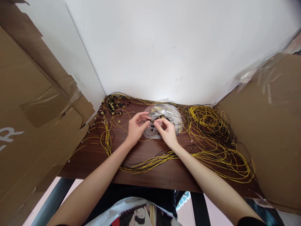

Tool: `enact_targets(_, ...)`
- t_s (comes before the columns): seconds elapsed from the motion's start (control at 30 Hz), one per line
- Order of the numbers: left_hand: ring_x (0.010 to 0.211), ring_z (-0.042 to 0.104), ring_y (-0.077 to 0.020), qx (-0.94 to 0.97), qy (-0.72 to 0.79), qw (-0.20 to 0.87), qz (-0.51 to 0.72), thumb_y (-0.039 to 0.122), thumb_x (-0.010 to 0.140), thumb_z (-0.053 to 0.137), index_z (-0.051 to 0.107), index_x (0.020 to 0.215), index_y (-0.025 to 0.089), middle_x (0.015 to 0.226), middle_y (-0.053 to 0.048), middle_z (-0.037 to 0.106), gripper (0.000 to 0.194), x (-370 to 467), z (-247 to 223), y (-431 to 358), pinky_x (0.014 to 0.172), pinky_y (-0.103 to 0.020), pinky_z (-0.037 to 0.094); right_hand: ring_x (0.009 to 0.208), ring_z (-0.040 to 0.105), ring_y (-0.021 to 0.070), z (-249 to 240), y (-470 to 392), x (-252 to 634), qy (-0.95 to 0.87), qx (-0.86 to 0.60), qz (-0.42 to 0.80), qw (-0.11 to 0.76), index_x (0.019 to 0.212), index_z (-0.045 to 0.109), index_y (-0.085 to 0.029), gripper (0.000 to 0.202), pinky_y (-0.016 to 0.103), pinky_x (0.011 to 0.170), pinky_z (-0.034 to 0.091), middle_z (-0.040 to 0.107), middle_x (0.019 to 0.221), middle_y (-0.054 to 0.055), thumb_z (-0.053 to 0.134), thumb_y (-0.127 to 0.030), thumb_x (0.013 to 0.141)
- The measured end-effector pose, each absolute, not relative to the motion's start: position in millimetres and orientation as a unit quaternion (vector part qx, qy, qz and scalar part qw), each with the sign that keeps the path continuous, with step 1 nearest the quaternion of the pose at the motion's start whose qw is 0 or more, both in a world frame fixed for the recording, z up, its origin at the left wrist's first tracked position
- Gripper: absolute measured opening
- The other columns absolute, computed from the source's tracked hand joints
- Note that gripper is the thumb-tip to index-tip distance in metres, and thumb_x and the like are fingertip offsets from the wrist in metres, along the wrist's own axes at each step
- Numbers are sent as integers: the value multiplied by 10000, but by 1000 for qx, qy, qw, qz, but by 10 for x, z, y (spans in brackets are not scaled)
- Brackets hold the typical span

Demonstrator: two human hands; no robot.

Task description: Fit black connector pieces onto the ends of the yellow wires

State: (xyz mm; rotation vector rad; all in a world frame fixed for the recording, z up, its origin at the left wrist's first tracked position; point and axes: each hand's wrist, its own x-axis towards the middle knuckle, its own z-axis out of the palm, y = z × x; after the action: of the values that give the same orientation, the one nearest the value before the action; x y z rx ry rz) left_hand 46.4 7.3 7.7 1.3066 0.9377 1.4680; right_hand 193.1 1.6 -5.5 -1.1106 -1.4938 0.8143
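Both hands meet fingertip to fingertip over a clear plastic bag (pixel 177 117) in the middle of the table. My left hand (pixel 136 127) pinches a small black connector (pixel 150 120) between thumb and fingers. From the other side, my right hand (pixel 166 131) closes thumb and forefinger on a thin wire at that piece; the exact contact is partly hidden. A yellow wire (pixel 147 140) loops below the fingers. Small black and yellow parts (pixel 152 126) lie in or on the bag beneath the hands.
On the brown table (pixel 141 153), a tangled wire heap (pixel 207 117) lies right and a long wire bundle (pixel 145 166) runs along the front. Loose black and yellow connectors (pixel 115 106) sit back left. Cardboard walls (pixel 42 103) and a white panel (pixel 164 50) enclose the table.
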Motion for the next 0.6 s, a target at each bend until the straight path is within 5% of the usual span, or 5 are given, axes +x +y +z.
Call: enact_targets(0.6,791,608,-148,515,378,480,601,196,660,705,610,997,142,874,-58,648,354,460,69,87,624,-245,550,566,509,124,-92,15,1944,-650,-470,313,508,771,640,-167,227,241,546,379,614,660,10,545,-362,839)
